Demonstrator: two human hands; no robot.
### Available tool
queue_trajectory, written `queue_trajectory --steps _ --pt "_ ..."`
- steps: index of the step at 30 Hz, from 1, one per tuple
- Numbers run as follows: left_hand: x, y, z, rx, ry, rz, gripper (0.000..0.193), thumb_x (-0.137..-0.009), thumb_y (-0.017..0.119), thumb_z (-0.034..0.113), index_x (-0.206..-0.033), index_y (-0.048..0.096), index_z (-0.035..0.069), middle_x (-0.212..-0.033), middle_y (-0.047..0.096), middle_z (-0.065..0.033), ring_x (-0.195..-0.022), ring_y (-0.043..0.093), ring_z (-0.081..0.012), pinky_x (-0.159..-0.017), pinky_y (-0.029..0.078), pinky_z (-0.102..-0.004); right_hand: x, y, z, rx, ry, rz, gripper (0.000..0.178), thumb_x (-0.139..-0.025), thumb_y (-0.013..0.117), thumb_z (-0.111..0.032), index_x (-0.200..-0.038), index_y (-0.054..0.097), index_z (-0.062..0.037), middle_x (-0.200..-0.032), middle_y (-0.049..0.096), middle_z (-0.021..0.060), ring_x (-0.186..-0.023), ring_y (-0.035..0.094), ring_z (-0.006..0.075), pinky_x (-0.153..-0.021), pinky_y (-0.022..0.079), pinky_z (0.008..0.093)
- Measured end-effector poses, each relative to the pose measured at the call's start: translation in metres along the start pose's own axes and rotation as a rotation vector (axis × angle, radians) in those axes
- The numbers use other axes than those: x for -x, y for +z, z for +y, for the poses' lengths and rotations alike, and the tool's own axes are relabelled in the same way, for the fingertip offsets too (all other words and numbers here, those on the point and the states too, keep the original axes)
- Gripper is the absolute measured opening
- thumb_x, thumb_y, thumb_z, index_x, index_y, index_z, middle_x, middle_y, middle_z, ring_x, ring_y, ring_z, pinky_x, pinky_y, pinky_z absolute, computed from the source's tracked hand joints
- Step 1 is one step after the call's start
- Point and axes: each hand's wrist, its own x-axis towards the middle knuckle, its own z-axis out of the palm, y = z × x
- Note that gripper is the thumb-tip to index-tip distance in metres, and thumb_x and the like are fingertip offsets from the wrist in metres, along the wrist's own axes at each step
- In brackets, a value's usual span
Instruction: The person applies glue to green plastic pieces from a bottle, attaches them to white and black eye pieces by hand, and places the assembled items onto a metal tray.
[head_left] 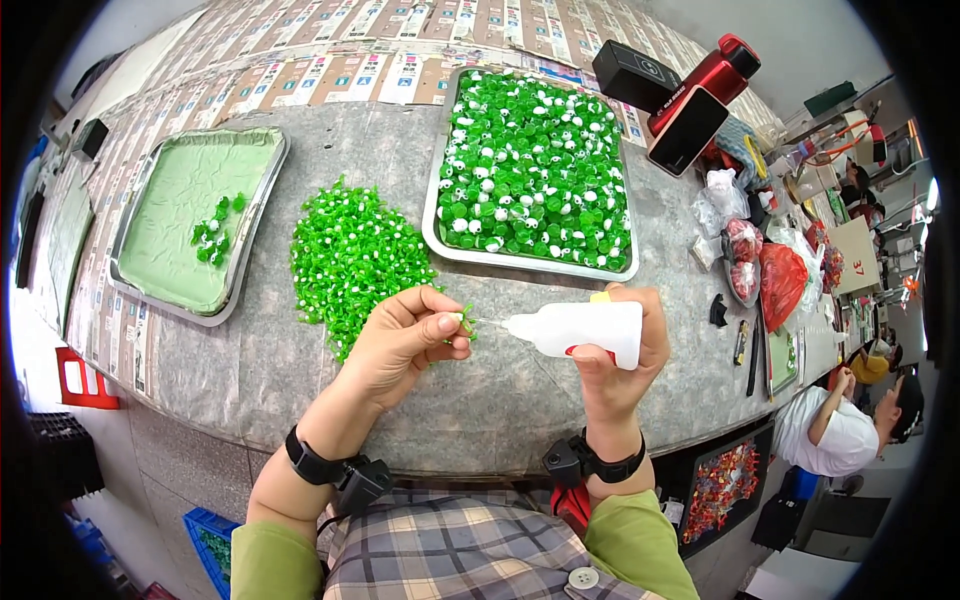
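Plaid apron (450,550) fills the near edge; beyond it, above the counter (500,420), the left hand (408,338) pinches a small green piece (468,321) at the thin tip of a white bottle (590,330) gripped in the right hand (622,384).

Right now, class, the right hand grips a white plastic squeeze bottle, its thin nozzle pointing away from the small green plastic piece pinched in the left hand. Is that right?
Not quite: the head view shows the thin nozzle pointing toward the small green plastic piece, not away. The right hand grips the white bottle; the left hand pinches the piece.
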Motion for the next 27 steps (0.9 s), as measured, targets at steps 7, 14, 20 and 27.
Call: queue_trajectory --steps 7,14,20,27 --pt "0.0009 0.0001 0.0005 -0.003 -0.010 0.009 0.011 -0.077 0.057 0.009 -0.083 0.051 0.003 -0.072 0.057 -0.0087 -0.062 0.056 -0.0146 -0.057 0.049 -0.0257 -0.0008 0.0001 -0.0013 0.068 -0.040 -0.022 0.044 -0.061 0.075 -0.027 -0.086 0.050 -0.0004 -0.075 0.053 0.0056 -0.064 0.050 0.0124 -0.056 0.040 0.0229" --pt "0.0009 -0.0006 0.0006 -0.014 -0.012 -0.002 0.011 -0.077 0.058 0.011 -0.082 0.051 0.003 -0.071 0.057 -0.0084 -0.061 0.056 -0.0137 -0.057 0.049 -0.0255 0.0006 0.0014 0.0014 -0.001 -0.023 0.021 0.043 -0.062 0.074 -0.028 -0.086 0.050 -0.0006 -0.075 0.051 0.0053 -0.063 0.048 0.0116 -0.054 0.038 0.0219" --pt "0.0010 0.0004 0.0010 -0.017 -0.015 0.002 0.012 -0.077 0.058 0.014 -0.081 0.051 0.004 -0.070 0.057 -0.0079 -0.060 0.056 -0.0130 -0.056 0.049 -0.0253 0.0004 -0.0018 0.0044 0.030 -0.029 0.051 0.045 -0.063 0.073 -0.031 -0.086 0.050 -0.0002 -0.076 0.048 0.0044 -0.064 0.047 0.0110 -0.055 0.038 0.0214" --pt "0.0013 -0.0005 0.0017 -0.014 -0.020 -0.001 0.012 -0.077 0.058 0.013 -0.080 0.051 0.004 -0.070 0.057 -0.0077 -0.060 0.056 -0.0130 -0.057 0.049 -0.0251 -0.0007 0.0008 0.0023 0.039 -0.039 0.070 0.043 -0.063 0.073 -0.031 -0.084 0.050 -0.0008 -0.075 0.048 0.0038 -0.064 0.047 0.0103 -0.055 0.037 0.0210"
